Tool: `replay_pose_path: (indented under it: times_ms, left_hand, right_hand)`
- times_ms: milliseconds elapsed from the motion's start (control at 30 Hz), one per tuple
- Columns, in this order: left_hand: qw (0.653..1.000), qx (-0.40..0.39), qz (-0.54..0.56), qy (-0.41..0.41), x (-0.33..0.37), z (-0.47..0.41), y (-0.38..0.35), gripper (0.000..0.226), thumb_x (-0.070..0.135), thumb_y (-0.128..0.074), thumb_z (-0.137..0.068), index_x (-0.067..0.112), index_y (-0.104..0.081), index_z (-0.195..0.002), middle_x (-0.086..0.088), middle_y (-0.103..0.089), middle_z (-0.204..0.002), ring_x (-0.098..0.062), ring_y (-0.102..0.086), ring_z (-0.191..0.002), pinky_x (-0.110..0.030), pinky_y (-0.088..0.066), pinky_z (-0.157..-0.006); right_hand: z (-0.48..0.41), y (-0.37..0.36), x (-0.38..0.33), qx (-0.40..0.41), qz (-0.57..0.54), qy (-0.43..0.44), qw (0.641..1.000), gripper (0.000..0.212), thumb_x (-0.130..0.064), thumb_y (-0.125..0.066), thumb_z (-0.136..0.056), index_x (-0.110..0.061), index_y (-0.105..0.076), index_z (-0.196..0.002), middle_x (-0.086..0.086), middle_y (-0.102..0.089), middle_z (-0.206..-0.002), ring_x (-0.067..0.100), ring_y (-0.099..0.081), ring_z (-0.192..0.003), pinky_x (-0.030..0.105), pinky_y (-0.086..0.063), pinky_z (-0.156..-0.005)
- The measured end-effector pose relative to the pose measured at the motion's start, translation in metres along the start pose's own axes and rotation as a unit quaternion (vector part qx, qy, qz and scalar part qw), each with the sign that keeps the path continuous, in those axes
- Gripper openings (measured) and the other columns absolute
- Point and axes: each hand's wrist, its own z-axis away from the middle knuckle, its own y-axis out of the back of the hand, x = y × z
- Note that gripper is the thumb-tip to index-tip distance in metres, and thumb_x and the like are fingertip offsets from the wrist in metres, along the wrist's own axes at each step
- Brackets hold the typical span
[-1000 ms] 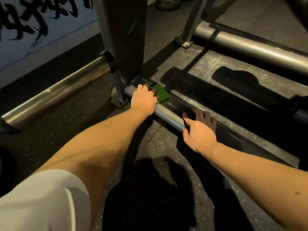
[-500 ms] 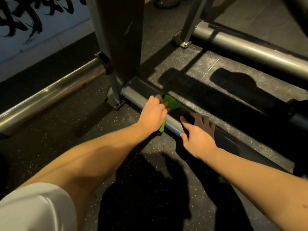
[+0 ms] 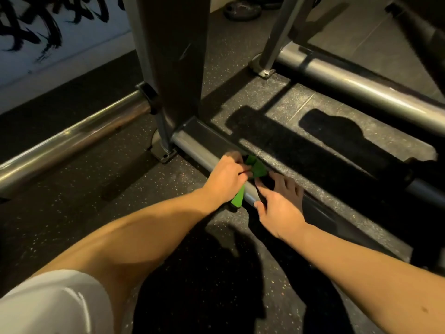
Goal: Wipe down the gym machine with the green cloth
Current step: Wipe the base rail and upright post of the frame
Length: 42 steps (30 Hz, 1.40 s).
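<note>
Wall panel (image 3: 79, 65): carried large black brush-stroke characters (image 3: 48, 27), cut off at the frame edge.
Legibility: no character could be read.
Brands, numbers, labels: none legible.

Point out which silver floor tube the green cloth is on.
The middle tube, running from the dark upright: only it has the green cloth draped over it, gripped by the left hand.

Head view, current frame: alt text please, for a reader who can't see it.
The left hand grips a green cloth against a low silver bar of the gym machine, while the right hand rests open, fingers spread, on the frame beside it.
</note>
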Motion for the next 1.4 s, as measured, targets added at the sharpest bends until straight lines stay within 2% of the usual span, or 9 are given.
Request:
replay_pose_path:
  times_ms: [67, 267, 367, 567, 833, 967, 1233, 1300, 1400]
  left_hand:
    - [1.000, 0.006, -0.016, -0.016, -0.006, -0.005, 0.004, 0.022, 0.021, -0.066, -0.096, 0.012, -0.079, -0.111, -0.013, -0.062, -0.112, -0.029, -0.054, -0.104, -0.036, -0.043, -0.093]
    - [0.978, 0.089, -0.086, 0.166, -0.030, -0.039, 0.016, 0.029, 0.031, -0.055, -0.104, 0.014, -0.073, -0.119, -0.011, -0.056, -0.132, -0.028, -0.052, -0.119, -0.038, -0.043, -0.100]
    - [0.981, 0.088, -0.080, 0.155, -0.013, -0.030, 0.010, 0.028, 0.026, -0.055, -0.103, 0.008, -0.073, -0.115, -0.014, -0.055, -0.132, -0.031, -0.053, -0.116, -0.038, -0.044, -0.100]
    - [0.997, 0.038, -0.067, 0.018, 0.006, 0.016, 0.002, 0.027, 0.027, -0.056, -0.103, 0.009, -0.077, -0.104, -0.012, -0.059, -0.119, -0.026, -0.051, -0.105, -0.041, -0.051, -0.084]
    - [0.973, 0.058, -0.104, 0.200, -0.034, -0.039, 0.019, 0.029, 0.035, -0.054, -0.102, 0.017, -0.075, -0.110, -0.011, -0.062, -0.119, -0.031, -0.059, -0.109, -0.045, -0.052, -0.089]
    - [0.977, 0.063, -0.082, 0.187, -0.017, -0.016, 0.012, 0.030, 0.033, -0.053, -0.103, 0.016, -0.075, -0.115, -0.009, -0.055, -0.125, -0.027, -0.051, -0.113, -0.043, -0.050, -0.092]
    - [0.999, 0.015, -0.044, 0.026, 0.010, 0.027, 0.005, 0.025, 0.033, -0.059, -0.101, 0.015, -0.076, -0.099, -0.005, -0.055, -0.103, -0.022, -0.053, -0.101, -0.044, -0.051, -0.083]
    - [0.996, 0.012, -0.077, 0.036, 0.000, 0.016, 0.012, 0.028, 0.033, -0.057, -0.102, 0.014, -0.077, -0.098, -0.007, -0.057, -0.104, -0.025, -0.052, -0.103, -0.046, -0.051, -0.085]
    - [0.977, 0.035, -0.149, 0.149, -0.034, -0.009, 0.034, 0.034, 0.032, -0.049, -0.104, 0.013, -0.075, -0.114, -0.012, -0.056, -0.119, -0.030, -0.050, -0.111, -0.045, -0.047, -0.094]
  right_hand:
    - [-0.001, 0.002, 0.002, -0.003, -0.004, 0.002, 1.000, 0.059, -0.043, -0.060, -0.094, -0.039, -0.043, -0.150, 0.006, -0.034, -0.154, 0.035, -0.030, -0.139, 0.051, -0.025, -0.113]
    - [-0.004, 0.000, 0.005, -0.011, 0.000, 0.005, 1.000, 0.062, -0.045, -0.057, -0.096, -0.036, -0.038, -0.155, 0.009, -0.029, -0.159, 0.036, -0.025, -0.143, 0.053, -0.023, -0.115]
    - [-0.003, -0.002, 0.004, -0.010, 0.004, -0.001, 1.000, 0.062, -0.045, -0.056, -0.097, -0.036, -0.037, -0.155, 0.010, -0.028, -0.159, 0.037, -0.025, -0.143, 0.054, -0.023, -0.115]
    - [-0.001, -0.004, 0.007, -0.002, 0.000, 0.009, 1.000, 0.057, -0.045, -0.057, -0.096, -0.037, -0.043, -0.151, 0.009, -0.032, -0.156, 0.037, -0.029, -0.140, 0.053, -0.027, -0.112]
    - [-0.005, -0.003, 0.012, -0.014, 0.001, 0.020, 1.000, 0.060, -0.048, -0.055, -0.098, -0.036, -0.039, -0.154, 0.008, -0.029, -0.158, 0.035, -0.025, -0.143, 0.053, -0.024, -0.115]
    - [-0.006, -0.002, 0.015, -0.016, 0.002, 0.025, 1.000, 0.061, -0.049, -0.057, -0.096, -0.037, -0.040, -0.154, 0.008, -0.031, -0.158, 0.035, -0.026, -0.142, 0.054, -0.024, -0.115]
    - [-0.012, 0.003, 0.017, -0.020, -0.045, 0.008, 0.999, 0.056, -0.043, -0.068, -0.089, -0.039, -0.054, -0.143, 0.002, -0.034, -0.155, 0.031, -0.027, -0.139, 0.049, -0.025, -0.114]
    - [-0.014, 0.004, 0.017, -0.025, -0.046, 0.005, 0.999, 0.058, -0.043, -0.070, -0.089, -0.040, -0.054, -0.144, 0.002, -0.034, -0.155, 0.031, -0.028, -0.139, 0.050, -0.026, -0.115]
    - [-0.013, 0.004, 0.019, -0.038, -0.053, 0.008, 0.998, 0.059, -0.043, -0.070, -0.091, -0.039, -0.051, -0.147, 0.002, -0.031, -0.157, 0.032, -0.025, -0.142, 0.051, -0.024, -0.117]
